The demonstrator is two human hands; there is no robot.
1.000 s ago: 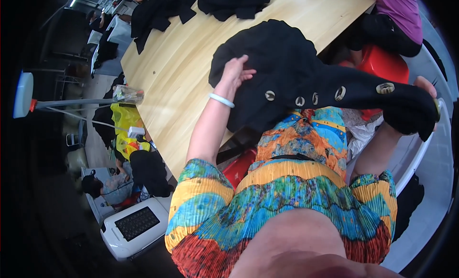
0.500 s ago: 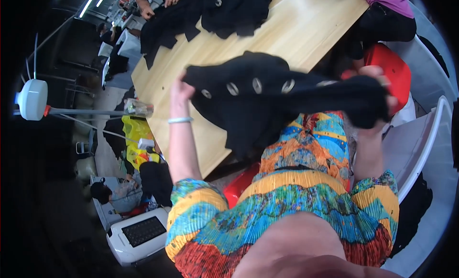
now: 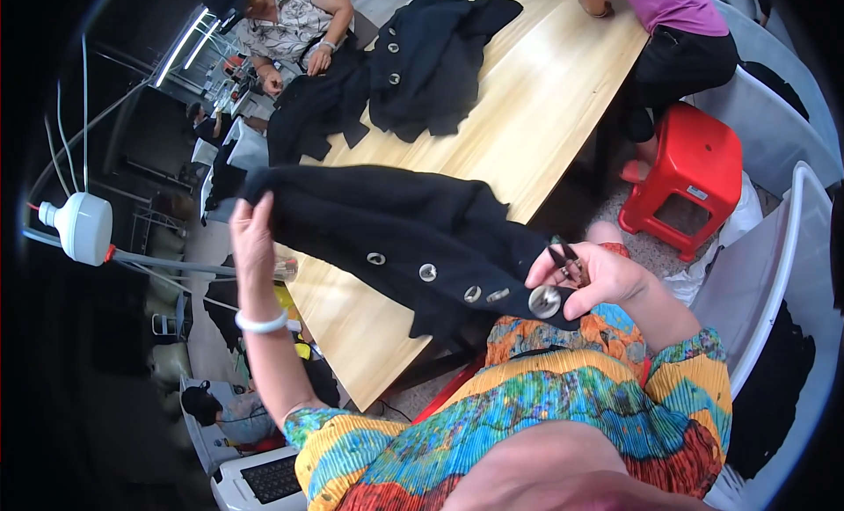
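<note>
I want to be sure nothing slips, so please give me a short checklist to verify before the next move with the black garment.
1. Left hand grips the black garment at its far end: ok.
2. Right hand holds the button end: ok.
3. Garment lifted off the wooden table: ok.
4. Row of silver buttons faces the camera: ok.
5. Small dark tool in the right hand, closed or open: cannot tell.

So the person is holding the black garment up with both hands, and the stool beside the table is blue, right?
Not quite: the stool is red, not blue, as the head view shows. The left hand and right hand do hold the black garment up beside the table.
</note>
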